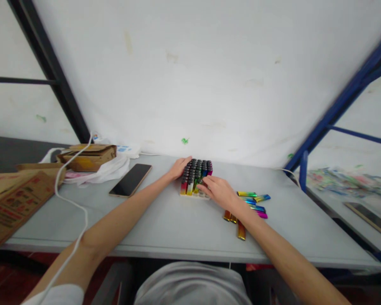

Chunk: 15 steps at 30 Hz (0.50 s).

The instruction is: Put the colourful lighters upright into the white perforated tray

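A white tray [190, 195] stands in the middle of the table, packed with upright lighters [195, 168] with dark tops and shiny coloured bodies. Some of its front right holes hold nothing. My left hand [178, 167] grips the back left side of the tray, its fingertips partly hidden behind the lighters. Over the front right of the tray, my right hand [218, 189] is closed, pinching what looks like a lighter that its fingers mostly cover. Right of the tray lie several loose shiny lighters [247, 194] in green, blue, pink and gold, some partly behind my right forearm.
A phone [131, 180] lies left of my left forearm. Cardboard boxes [89, 159] and a white plastic bag [101, 170] occupy the left side. A white cable [70, 202] hangs across my left arm. The wall borders the back, a blue frame [333, 111] the right.
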Each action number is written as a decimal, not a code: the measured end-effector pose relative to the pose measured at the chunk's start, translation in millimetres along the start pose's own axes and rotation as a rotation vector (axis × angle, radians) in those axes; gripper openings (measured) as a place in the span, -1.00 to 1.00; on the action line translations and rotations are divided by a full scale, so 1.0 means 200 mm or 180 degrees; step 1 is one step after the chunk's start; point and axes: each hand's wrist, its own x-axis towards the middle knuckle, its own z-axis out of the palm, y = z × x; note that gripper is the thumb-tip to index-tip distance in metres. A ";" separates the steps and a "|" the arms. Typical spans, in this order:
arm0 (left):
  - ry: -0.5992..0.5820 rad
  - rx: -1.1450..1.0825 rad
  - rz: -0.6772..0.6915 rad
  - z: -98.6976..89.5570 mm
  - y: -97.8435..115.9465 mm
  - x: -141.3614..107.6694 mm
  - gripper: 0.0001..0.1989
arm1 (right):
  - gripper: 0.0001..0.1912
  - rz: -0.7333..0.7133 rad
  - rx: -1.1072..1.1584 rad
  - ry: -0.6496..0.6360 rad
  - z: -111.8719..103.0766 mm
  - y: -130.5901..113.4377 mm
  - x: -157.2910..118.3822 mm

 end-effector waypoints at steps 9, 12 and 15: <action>-0.0106 -0.0092 -0.0005 0.00 0.00 0.00 -0.40 | -0.67 -0.0166 0.0940 -0.0329 -0.10 0.20 -0.07; -0.0025 -0.0009 -0.0021 0.00 0.00 0.00 -0.41 | -0.69 0.0102 0.1021 -0.0519 -0.18 0.42 -0.16; 0.0016 0.0030 -0.0009 0.00 0.00 0.00 -0.42 | -0.63 0.0636 0.1037 -0.0836 -0.23 0.63 -0.27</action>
